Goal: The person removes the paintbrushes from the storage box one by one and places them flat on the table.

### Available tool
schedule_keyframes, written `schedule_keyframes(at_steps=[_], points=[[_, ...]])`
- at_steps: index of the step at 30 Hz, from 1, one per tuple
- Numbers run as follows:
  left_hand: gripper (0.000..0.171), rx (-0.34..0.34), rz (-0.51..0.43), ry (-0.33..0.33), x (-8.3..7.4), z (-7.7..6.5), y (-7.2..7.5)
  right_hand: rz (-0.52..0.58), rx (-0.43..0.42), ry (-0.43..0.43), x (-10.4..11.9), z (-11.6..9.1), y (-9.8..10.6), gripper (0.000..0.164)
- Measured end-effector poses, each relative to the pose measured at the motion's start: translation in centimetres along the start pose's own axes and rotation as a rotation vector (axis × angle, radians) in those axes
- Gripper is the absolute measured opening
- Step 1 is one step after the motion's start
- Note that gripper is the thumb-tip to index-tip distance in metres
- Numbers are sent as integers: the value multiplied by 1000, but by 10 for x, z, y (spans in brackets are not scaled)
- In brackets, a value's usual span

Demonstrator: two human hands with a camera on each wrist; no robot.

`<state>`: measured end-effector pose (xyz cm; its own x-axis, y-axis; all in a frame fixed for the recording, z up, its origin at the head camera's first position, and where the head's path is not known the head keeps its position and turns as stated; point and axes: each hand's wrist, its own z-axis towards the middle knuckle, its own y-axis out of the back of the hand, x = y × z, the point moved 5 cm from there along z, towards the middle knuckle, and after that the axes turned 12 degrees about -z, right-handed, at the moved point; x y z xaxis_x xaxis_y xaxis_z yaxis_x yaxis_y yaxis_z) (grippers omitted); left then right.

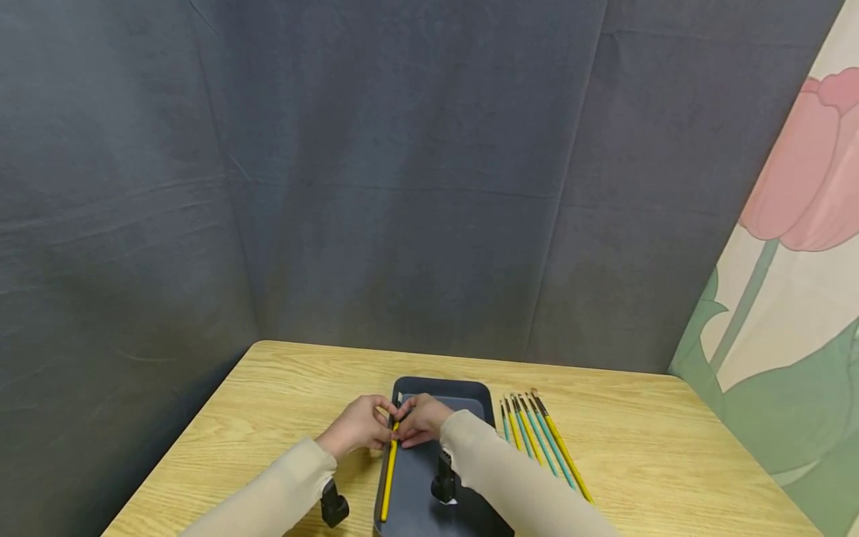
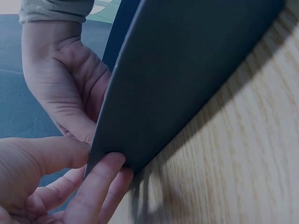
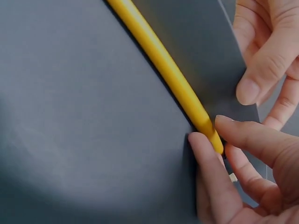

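Note:
A dark grey tray [image 1: 419, 488] lies on the table, and a yellow-handled paintbrush [image 1: 388, 485] lies lengthwise in it along the left wall. My right hand [image 1: 423, 419] pinches this brush near its bristle end; the right wrist view shows thumb and fingers around the end of the yellow handle [image 3: 163, 65]. On the tray's left side, my left hand [image 1: 361, 426] grips the side wall [image 2: 163, 84], thumb inside and fingers against the outer face. Most of the brush's tip is hidden by the fingers.
Right of the tray lies a row of several paintbrushes [image 1: 562, 449] with yellow and teal handles, bristles pointing away. The wooden table [image 1: 671, 462] ends at a grey curtain [image 1: 416, 186] behind; a tulip-patterned cloth [image 1: 798, 171] hangs at the right.

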<state>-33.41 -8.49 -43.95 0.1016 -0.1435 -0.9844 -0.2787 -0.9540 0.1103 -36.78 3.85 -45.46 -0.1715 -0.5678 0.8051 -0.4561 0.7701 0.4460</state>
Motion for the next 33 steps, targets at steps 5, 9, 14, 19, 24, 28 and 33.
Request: schedule_keyframes(at_steps=[5, 9, 14, 19, 24, 28, 33], points=[[37, -1, 11, -5, -1, -2, 0, -42, -34, -1, 1, 1, -2, 24], [37, 1, 11, -14, -2, -3, 0, -76, -45, 1, 4, -2, -3, 24], [37, -2, 12, -17, -3, -3, -1, -108, -41, 7, 6, -4, -3, 25], [39, -14, 19, 1, -2, -2, -2, -135, -29, -1, 4, -4, -1, 27], [39, -11, 6, 8, 0, 0, -1, -171, -27, 0, 4, -6, 2, 28], [37, -8, -5, 6, 0, 0, 0, -197, -28, 11, 5, -8, 4, 29], [37, -8, -8, 9, 0, -1, 0, -207, -42, 21, 5, -10, 4, 28]])
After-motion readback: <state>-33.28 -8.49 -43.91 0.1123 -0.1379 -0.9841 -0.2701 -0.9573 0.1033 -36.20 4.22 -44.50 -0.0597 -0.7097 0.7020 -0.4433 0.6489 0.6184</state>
